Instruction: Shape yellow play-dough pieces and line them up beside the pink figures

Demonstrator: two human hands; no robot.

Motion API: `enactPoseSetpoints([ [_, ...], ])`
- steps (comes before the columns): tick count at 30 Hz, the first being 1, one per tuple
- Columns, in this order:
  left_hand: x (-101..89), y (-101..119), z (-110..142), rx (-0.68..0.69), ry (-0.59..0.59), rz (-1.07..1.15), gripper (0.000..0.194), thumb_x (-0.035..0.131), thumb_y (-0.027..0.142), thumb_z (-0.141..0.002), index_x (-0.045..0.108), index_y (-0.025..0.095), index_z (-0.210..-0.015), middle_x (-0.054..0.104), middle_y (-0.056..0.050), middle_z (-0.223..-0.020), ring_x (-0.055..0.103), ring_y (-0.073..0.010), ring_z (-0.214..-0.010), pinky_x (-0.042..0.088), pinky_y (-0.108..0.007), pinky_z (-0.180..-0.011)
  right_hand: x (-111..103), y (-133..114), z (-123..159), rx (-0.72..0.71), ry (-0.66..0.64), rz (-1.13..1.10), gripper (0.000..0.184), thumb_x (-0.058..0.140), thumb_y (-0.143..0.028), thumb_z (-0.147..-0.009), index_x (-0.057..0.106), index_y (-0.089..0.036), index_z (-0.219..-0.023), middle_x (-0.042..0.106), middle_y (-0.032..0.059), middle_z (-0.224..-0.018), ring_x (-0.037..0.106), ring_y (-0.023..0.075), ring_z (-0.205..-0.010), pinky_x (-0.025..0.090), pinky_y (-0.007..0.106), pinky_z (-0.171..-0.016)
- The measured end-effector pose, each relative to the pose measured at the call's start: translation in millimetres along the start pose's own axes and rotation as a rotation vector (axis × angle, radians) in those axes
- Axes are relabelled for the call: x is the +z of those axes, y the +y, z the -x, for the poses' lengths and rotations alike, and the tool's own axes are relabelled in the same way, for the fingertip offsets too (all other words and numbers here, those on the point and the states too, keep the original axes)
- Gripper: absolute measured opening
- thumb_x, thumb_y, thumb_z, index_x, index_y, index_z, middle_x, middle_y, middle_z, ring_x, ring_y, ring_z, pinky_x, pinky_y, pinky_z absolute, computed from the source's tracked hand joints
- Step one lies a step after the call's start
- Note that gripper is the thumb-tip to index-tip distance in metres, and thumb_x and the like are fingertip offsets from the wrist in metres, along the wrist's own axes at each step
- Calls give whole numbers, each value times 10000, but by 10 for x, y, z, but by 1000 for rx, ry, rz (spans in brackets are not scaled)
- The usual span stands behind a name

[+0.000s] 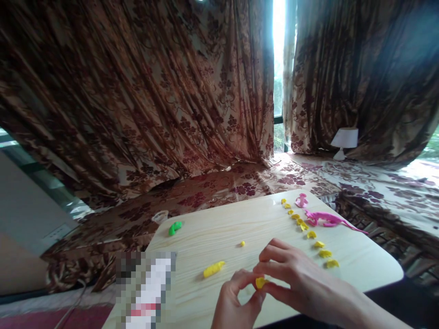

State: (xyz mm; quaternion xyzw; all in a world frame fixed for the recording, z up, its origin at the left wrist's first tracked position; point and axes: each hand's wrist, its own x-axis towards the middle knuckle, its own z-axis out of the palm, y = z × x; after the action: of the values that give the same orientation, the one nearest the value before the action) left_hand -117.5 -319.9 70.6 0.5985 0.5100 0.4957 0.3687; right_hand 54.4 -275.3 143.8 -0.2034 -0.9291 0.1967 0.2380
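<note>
Between my two hands, over the near part of the table, is a small flattened piece of yellow modelling clay (260, 283). My left hand (240, 297) pinches it from the left with thumb and forefinger. My right hand (291, 274) grips its right side, thumb below and fingers curled above. A yellow clay roll (213, 269) lies on the tabletop left of my hands. Beyond them sits a tiny yellow clay ball (243, 243). Several thin, curved yellow clay pieces (311, 235) form a slanting row to the right.
The pale wood table (202, 228) has rounded corners. Green clay (175, 228) lies at its far left. At the right are a pink tool (325, 219) and a light pink piece (302, 200). A clear container (160, 216) is behind the left edge. A white lamp (345, 138) stands farther back.
</note>
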Motion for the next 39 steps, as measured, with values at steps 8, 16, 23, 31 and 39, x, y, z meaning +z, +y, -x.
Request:
enactPoseSetpoints([
  [8, -2, -88, -7, -1, -76, 6, 127, 604, 142, -696, 711, 180, -753, 678, -36, -734, 616, -208, -767, 476, -294, -758, 44, -21, -26, -71, -44, 150, 149, 489, -144, -907, 626, -179, -857, 601, 29, -777, 499, 152, -767, 379, 276, -682],
  [16, 15, -109, -55, -120, 42, 233, 153, 694, 257, -683, 737, 166, -798, 730, -63, -785, 645, -229, -807, 497, -320, -794, 142, 117, -19, -84, 53, 107, 183, 412, -166, -947, 588, -159, -898, 593, 58, -855, 475, 169, -806, 396, 303, -733],
  [23, 27, -71, -142, -194, 169, 230, 220, 737, 271, -650, 720, 178, -848, 738, -70, -862, 663, -231, -858, 499, -303, -832, 149, 256, -34, 133, 157, -107, 99, 508, -221, -905, 602, -205, -933, 583, 47, -937, 520, 157, -863, 429, 276, -737],
  [31, 9, -166, -291, -173, 111, 243, 234, 697, 314, -700, 733, 175, -885, 730, -89, -909, 654, -254, -905, 502, -334, -851, 343, 472, -150, 56, 159, 39, 166, 449, -136, -908, 605, -188, -885, 599, 49, -835, 499, 172, -782, 427, 307, -689],
  [39, -3, -155, -442, -357, 226, 420, 332, 767, 379, -625, 737, 157, -869, 743, -91, -838, 678, -237, -835, 530, -298, -781, 503, 623, -181, 264, 331, -261, 134, 553, -203, -872, 576, -203, -1004, 598, 45, -909, 575, 154, -835, 474, 267, -725],
])
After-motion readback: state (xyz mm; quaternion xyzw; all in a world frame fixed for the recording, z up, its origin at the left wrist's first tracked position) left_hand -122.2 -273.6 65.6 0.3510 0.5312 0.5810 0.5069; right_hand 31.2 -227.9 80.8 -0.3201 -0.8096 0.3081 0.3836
